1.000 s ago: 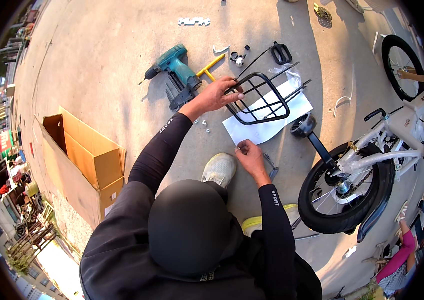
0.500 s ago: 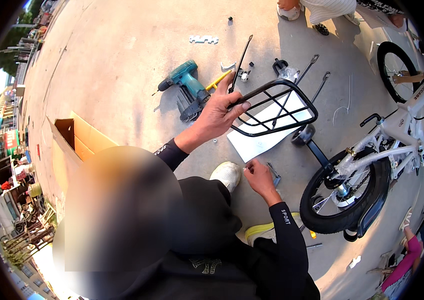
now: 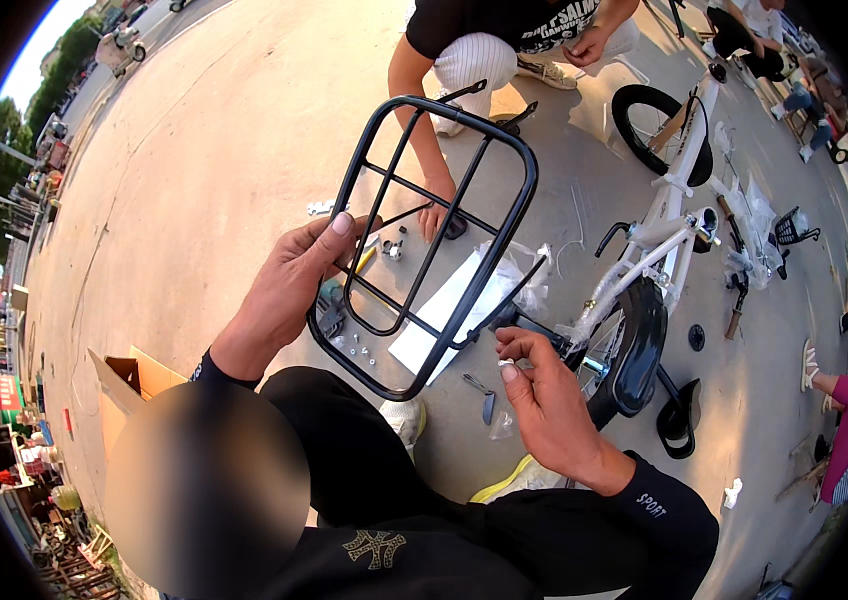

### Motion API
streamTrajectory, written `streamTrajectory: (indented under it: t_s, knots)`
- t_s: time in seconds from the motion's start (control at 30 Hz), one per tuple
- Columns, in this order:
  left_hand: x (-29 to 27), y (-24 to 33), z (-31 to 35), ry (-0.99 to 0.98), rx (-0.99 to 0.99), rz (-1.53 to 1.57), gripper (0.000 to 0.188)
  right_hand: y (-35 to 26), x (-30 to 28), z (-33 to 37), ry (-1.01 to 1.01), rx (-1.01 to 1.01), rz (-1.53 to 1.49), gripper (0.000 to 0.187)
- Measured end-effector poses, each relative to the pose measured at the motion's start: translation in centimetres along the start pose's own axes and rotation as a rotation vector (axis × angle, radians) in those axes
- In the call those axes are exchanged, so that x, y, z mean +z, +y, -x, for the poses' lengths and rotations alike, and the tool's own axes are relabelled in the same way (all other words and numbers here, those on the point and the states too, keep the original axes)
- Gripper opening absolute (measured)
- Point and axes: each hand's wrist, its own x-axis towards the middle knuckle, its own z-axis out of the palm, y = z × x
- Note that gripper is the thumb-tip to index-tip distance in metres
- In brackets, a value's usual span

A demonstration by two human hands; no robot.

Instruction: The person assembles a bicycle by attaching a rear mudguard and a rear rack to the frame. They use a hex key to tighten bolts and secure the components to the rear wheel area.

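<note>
My left hand (image 3: pixel 279 285) grips the left side of a black metal bicycle rack (image 3: pixel 531 185), thumb over its tube. The rack is raised and tilted in front of me, its thin stays angling off behind it. My right hand (image 3: pixel 554 405) is apart from the rack, near its lower right side. Its thumb and fingertips pinch a small whitish piece (image 3: pixel 506 364), too small to name. Behind the rack, a white paper sheet (image 3: pixel 434 325) lies on the ground. A power drill (image 3: pixel 330 300) is mostly hidden by the rack and my left hand.
A white-framed bicycle (image 3: pixel 669 205) lies to the right, its black fender (image 3: pixel 641 350) close to my right hand. Opposite me, another person's hand (image 3: pixel 434 210) touches the ground near a black round part (image 3: pixel 455 228). A cardboard box (image 3: pixel 149 378) stands left; several small nuts (image 3: pixel 359 350) lie below the rack.
My left hand has lifted the rack nearer and turned it more upright. My right hand has come up, still pinching. The other person now reaches down among the parts. The whole view has shifted.
</note>
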Motion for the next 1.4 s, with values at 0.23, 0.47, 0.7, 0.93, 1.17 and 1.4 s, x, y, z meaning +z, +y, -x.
streamTrajectory:
  t_s: [0.23,0.47,0.7,0.93,1.17,1.4]
  knots:
    - [5.6,4.9,0.2,0.076,-0.125,0.201,0.04,0.3,-2.5,0.6,0.129,-0.15,-0.078,0.021]
    - [4.6,5.5,1.8,0.005,-0.104,0.043,0.06,3.2,-4.7,0.9,0.404,-0.248,-0.205,0.019]
    - [5.2,6.3,4.3,0.026,0.067,0.237,0.032,5.6,-7.9,-0.3,0.502,-0.045,-0.634,0.029]
    - [2.3,3.6,2.4,-0.306,0.21,0.359,0.047,3.9,-10.1,-0.9,0.41,-0.001,-0.951,0.019]
    - [4.0,4.7,-3.3,-0.476,0.203,0.305,0.043,4.1,-18.3,2.9,0.784,-0.09,-0.96,0.019]
    - [15.4,9.2,-3.8,-0.313,-0.056,0.122,0.035,3.4,-16.4,5.2,0.621,0.014,-0.711,0.021]
